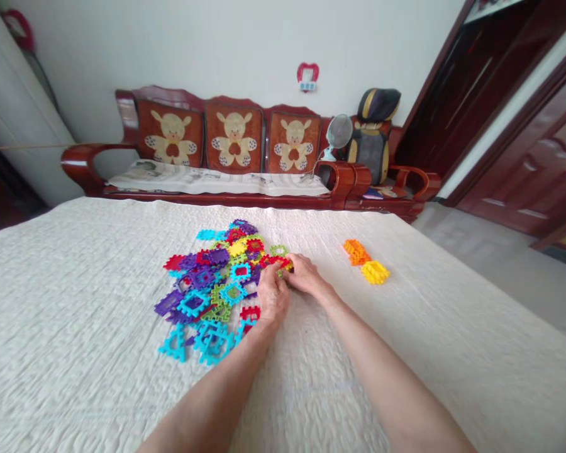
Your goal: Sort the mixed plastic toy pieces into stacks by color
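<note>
A heap of coloured plastic interlocking tiles [212, 283] in purple, cyan, red, green and yellow lies on a white quilted bedspread [75, 314]. My left hand [272, 297] and my right hand [305, 274] meet at the heap's right edge, fingers curled together around small yellow-green tiles [284, 267]. Which hand grips which piece is partly hidden. To the right lie an assembled orange block [356, 251] and a yellow block [375, 272], apart from both hands.
Behind the bed stands a dark red wooden bench [226, 189] with bear-print cushions, a small fan [338, 132] and a backpack [375, 132]. Dark wooden doors [523, 151] are at the right. A grey floor runs along the bed's right side.
</note>
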{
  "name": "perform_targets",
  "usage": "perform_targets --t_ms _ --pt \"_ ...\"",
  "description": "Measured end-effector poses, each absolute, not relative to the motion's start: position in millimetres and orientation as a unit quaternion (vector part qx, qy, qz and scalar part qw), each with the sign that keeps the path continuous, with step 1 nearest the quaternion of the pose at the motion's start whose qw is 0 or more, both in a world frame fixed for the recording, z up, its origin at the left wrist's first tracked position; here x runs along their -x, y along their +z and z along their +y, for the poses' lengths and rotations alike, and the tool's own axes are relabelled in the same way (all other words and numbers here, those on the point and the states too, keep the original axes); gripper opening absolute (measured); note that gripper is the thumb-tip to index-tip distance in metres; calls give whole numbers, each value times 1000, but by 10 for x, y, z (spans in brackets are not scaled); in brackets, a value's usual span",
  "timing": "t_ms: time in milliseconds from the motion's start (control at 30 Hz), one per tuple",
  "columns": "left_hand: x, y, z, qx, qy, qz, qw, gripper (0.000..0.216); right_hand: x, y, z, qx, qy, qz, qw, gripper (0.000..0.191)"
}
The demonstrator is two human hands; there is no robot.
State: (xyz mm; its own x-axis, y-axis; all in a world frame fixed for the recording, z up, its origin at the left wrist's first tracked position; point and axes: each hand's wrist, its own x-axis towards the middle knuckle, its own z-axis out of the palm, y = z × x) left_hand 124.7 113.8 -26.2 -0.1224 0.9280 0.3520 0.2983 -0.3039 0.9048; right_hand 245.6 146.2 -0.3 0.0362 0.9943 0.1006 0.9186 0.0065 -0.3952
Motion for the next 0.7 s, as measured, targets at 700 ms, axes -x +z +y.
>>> perform_targets --t_ms 700 --pt "-974 228 897 -689 439 387 427 24 -2730 -93 800 613 163 -672 382 60"
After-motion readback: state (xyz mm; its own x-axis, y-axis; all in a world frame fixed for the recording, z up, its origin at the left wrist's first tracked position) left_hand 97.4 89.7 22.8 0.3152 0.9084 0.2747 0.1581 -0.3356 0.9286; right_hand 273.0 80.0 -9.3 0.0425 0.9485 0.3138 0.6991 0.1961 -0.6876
